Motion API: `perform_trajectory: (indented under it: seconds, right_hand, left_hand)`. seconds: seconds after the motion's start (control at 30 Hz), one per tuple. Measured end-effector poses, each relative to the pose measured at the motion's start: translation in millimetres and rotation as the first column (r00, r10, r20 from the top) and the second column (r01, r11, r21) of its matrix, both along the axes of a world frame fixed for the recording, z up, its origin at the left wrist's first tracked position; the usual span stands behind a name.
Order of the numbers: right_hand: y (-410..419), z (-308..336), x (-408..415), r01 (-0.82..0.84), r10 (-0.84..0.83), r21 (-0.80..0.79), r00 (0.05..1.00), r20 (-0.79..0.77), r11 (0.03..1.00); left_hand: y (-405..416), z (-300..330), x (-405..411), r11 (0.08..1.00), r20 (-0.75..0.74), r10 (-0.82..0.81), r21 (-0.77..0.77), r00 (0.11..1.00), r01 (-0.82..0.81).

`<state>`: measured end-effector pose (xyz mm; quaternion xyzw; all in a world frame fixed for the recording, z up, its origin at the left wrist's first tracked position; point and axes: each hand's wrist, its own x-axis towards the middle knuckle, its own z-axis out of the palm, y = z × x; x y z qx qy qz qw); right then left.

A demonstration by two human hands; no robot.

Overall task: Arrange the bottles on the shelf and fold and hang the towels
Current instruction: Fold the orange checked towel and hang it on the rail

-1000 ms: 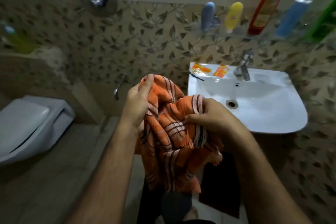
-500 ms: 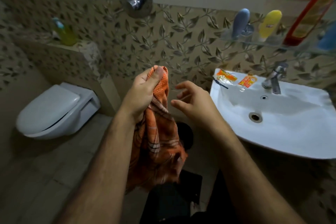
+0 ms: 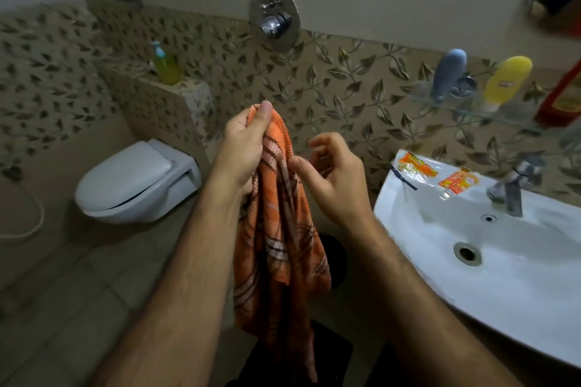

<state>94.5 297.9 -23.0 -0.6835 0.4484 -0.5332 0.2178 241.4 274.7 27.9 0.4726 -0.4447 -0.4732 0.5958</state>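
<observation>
The tall red plastic bottle (image 3: 562,100) on the clear glass shelf (image 3: 465,108) was cut off by the right edge, its label unreadable. The white ceramic basin (image 3: 440,229) ran past that edge too. The left hand (image 3: 245,148) hid its own fingers behind the orange striped towel (image 3: 276,245), whose lower end blurred into shadow.

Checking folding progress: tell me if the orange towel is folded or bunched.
Bunched: the orange towel hangs crumpled from the left hand.

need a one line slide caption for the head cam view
Left hand grips a bunched orange striped towel by its top while the right hand reaches for its edge, beside the sink.
</observation>
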Motion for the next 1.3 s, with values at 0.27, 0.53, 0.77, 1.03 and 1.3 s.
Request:
perform_trajectory:
  seconds: [0.27, 0.53, 0.77, 1.03, 1.3]
  right_hand:
    - [21, -45, 7, -0.297, 0.296, 0.076, 0.822, -0.488, 0.952]
    - [1, -22, 12, -0.011, -0.036, -0.27, 0.985, -0.167, 0.963]
    - [-13, 35, 17, 0.001, 0.008, -0.119, 0.997, 0.077, 0.993]
    - [-25, 66, 27, 0.203, -0.235, -0.157, 0.945, -0.228, 0.967]
    - [-29, 69, 25, 0.203, -0.199, 0.008, 0.965, -0.173, 0.979]
  left_hand:
    - [-25, 29, -4, 0.986, -0.081, 0.163, 0.058, 0.983, -0.159]
    - [-44, 47, -1, 0.992, -0.144, 0.127, 0.044, 0.981, -0.122]
    - [-41, 21, 7, 0.974, 0.068, -0.195, 0.13, 0.978, 0.185]
    - [-4, 1, 13, 0.926, 0.481, 0.376, -0.172, 0.792, -0.336]
    - [14, -61, 8, 0.977, 0.276, 0.139, -0.195, 0.951, -0.086]
